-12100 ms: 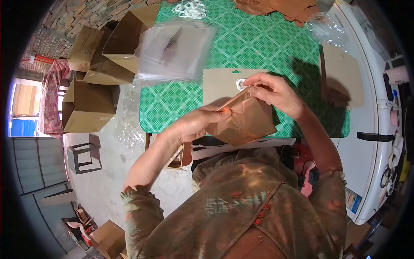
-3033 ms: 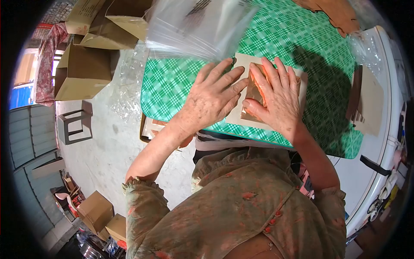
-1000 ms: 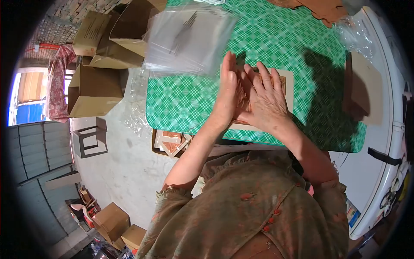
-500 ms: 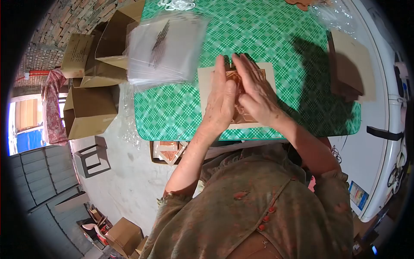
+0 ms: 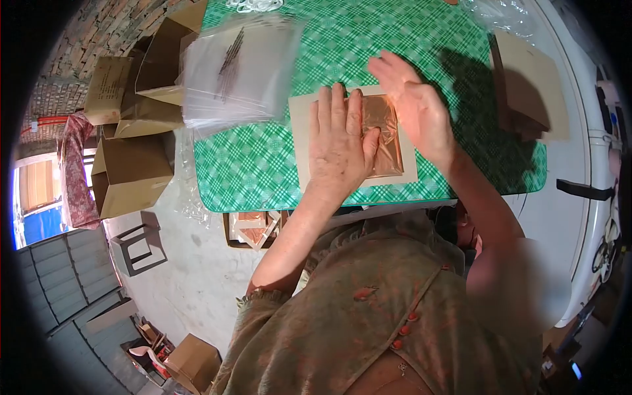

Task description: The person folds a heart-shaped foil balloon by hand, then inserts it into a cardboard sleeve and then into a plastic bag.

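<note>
A shiny copper-coloured foil sheet point(image 5: 385, 141) lies on a cream card point(image 5: 355, 187) near the table's front edge. Across the foil's left part and the card rests my left hand point(image 5: 337, 141), palm down with its fingers stretched out. Just right of the foil, my right hand point(image 5: 421, 108) is raised over the card's right edge, fingers apart and holding nothing. The left hand hides part of the foil; wrinkles show on the rest.
The table wears a green checked cloth point(image 5: 250, 168). A stack of clear plastic sleeves point(image 5: 240, 76) lies back left, a stack of brown cards point(image 5: 526, 85) at right. Cardboard boxes point(image 5: 135, 168) stand left. Below the front edge, a box holds copper-coloured pieces point(image 5: 257, 230).
My hands were close together over the foil. The right hand has lifted away to the right, and the left hand has flattened on the left side. More of the foil shows.
</note>
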A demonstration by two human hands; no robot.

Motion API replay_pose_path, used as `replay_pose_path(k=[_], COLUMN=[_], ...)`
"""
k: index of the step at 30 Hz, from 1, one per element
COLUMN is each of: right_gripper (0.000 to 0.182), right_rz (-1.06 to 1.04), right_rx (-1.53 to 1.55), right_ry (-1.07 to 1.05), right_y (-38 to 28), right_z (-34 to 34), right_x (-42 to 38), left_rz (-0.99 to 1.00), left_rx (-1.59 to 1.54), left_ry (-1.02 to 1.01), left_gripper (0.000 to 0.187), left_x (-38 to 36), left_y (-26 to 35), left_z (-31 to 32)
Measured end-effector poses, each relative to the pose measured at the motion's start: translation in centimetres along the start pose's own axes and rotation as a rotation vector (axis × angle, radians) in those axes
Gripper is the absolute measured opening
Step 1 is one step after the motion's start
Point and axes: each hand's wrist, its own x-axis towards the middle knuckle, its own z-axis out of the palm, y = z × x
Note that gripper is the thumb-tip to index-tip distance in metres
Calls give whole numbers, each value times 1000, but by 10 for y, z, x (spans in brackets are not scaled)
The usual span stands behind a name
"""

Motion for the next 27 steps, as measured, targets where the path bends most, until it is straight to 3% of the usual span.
replay_pose_path(k=[2,6,8,10,27], right_gripper=[68,66,67,72,75], right_rz=[-63,26,-352,-262,-190], right_rx=[-131,-575,-1523,-1847,-1920], right_ry=[16,-36,-266,-313,-352], right_y=[-10,-24,2,3,-8], right_z=[-5,-6,-22,-1,-9], right_x=[1,-20,-34,-47,-60], left_rz=[-4,-9,-16,9,-10], left_rx=[27,47,27,81,119], left_ry=[-3,-4,-1,10,91], left_gripper=[72,70,69,69,60], left_x=[-1,-1,-1,-1,-5], left_y=[0,0,1,-1,0], left_z=[1,1,2,3,7])
